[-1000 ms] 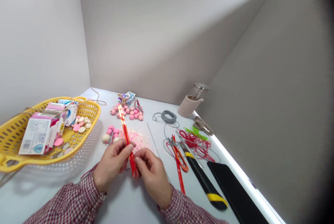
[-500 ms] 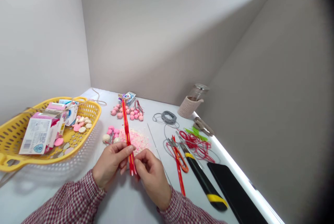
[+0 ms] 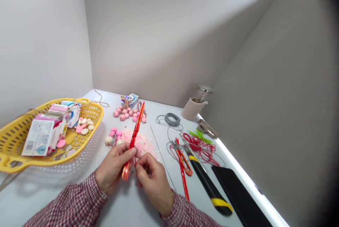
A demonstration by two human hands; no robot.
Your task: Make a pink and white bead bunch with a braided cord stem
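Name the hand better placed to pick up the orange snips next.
Probably the right hand: it lies nearer the orange-handled snips, while the left hand grips the red strip.

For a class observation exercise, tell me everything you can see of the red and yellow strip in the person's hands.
The red strip is long, narrow and glossy, like plastic, with a yellow line running along it. It is held tilted, its upper end leaning away over the pink flakes and its lower end showing below the hands. The left hand pinches it near the middle; the right hand's fingers sit close beside it, their contact partly hidden.
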